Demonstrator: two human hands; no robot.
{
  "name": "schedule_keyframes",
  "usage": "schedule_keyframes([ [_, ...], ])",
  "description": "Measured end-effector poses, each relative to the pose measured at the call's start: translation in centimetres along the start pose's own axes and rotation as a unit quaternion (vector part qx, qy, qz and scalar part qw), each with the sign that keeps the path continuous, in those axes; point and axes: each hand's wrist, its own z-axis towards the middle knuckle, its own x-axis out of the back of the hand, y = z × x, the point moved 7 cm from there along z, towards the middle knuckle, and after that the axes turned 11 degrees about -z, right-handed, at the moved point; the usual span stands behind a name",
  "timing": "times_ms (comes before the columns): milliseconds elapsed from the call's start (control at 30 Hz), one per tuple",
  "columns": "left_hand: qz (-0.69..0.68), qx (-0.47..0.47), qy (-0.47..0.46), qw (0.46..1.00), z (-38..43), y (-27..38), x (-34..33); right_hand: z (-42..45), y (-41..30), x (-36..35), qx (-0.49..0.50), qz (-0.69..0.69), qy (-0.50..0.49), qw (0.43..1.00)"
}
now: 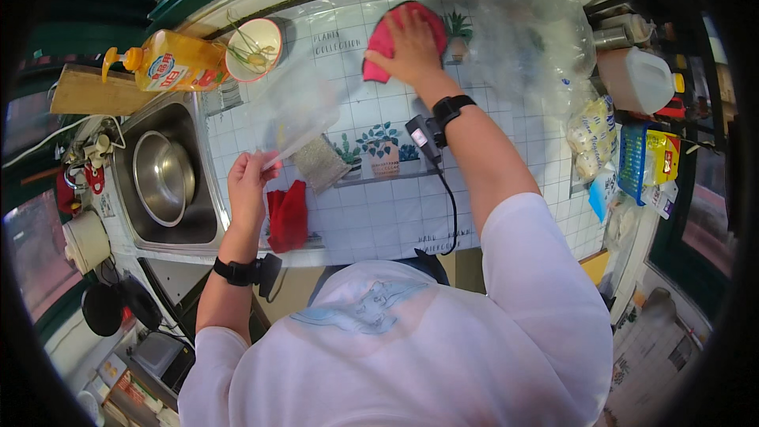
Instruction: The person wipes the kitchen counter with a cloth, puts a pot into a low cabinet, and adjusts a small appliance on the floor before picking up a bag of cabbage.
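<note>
My right hand [413,47] lies flat with spread fingers on a pink cloth [376,69] with a dark edge, pressed to the tiled-pattern counter cover. At the left, my left hand [256,172] pinches a corner of a clear plastic bag [302,108], which hangs blurred over the counter. Just beyond that hand lies a grey, mesh-like scouring pad [323,164]. A folded red cloth [287,217] rests near the counter's front edge, right of my left wrist. Black straps with small devices are on both wrists; a cable runs from the right one.
A steel sink [220,213] holding metal bowls [160,178] is at the left. Behind it stand an orange soap pump bottle [178,62] and a bowl with green onions [274,41]. Plastic bags [528,41], a jug [634,80] and a blue basket [632,163] line the right.
</note>
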Motion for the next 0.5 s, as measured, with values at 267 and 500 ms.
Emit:
schedule_keyframes([
  [267,-0.024,-0.001,0.014,1.000,-1.0,-0.2,1.1,-11.5,-7.7,4.0,0.234,0.136,-0.061,0.961],
  [500,-0.009,-0.005,0.026,1.000,-1.8,0.3,0.5,-11.4,1.5,4.2,0.138,0.097,-0.053,0.984],
])
